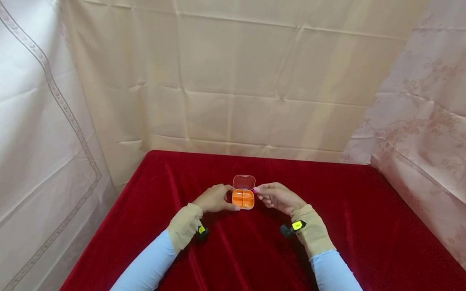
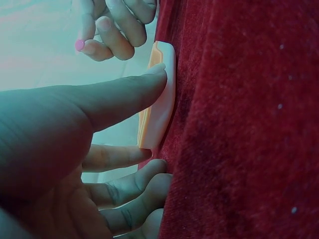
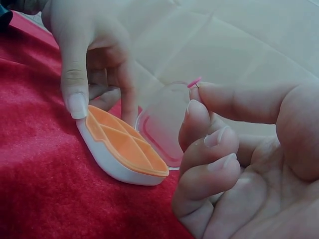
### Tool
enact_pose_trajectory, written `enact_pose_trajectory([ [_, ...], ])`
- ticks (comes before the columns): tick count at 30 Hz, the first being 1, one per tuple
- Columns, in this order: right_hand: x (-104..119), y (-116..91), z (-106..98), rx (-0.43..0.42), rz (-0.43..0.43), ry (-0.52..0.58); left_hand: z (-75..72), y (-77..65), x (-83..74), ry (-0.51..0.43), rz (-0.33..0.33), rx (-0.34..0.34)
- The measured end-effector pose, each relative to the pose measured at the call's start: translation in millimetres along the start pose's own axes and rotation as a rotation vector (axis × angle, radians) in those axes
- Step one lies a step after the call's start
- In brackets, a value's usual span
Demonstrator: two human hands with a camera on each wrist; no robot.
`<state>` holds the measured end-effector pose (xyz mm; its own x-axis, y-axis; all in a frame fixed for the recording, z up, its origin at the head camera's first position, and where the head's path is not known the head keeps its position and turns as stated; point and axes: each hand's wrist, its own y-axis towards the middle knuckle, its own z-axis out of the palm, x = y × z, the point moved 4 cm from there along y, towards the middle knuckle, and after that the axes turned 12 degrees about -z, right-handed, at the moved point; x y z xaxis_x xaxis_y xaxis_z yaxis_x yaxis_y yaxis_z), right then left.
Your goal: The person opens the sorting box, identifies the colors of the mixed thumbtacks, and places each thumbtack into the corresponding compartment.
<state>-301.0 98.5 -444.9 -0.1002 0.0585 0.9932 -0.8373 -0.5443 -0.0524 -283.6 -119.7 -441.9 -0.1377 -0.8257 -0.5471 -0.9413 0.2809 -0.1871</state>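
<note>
A small pill box (image 1: 243,199) with a white shell and orange divided compartments rests on the red cloth, its clear lid (image 1: 244,182) raised at the far side. My left hand (image 1: 215,198) grips the box from its left side. In the left wrist view the thumb presses the white wall of the pill box (image 2: 162,112). Just right of the box, my right hand (image 1: 281,197) pinches a pink flat-headed thumbtack (image 3: 195,82) between thumb and forefinger, above the height of the compartments. Its short metal pin is partly hidden by the fingertips.
Red velvet cloth (image 1: 346,210) covers the table. A beige curtain (image 1: 233,81) hangs behind it, with pale patterned curtains at the left (image 1: 36,121) and right (image 1: 429,105). Small black cameras (image 1: 287,230) are strapped to both wrists.
</note>
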Motion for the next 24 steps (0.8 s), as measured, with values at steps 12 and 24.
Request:
enact_pose_trajectory([
  [12, -3.6, 0.1, 1.9, -0.016, 0.009, -0.008, 0.6, -1.7, -1.3, 0.014, 0.007, -0.003],
  [24, -4.9, 3.7, 5.3, 0.004, -0.014, -0.019, 0.4, 0.1, -0.1, 0.013, 0.007, 0.001],
])
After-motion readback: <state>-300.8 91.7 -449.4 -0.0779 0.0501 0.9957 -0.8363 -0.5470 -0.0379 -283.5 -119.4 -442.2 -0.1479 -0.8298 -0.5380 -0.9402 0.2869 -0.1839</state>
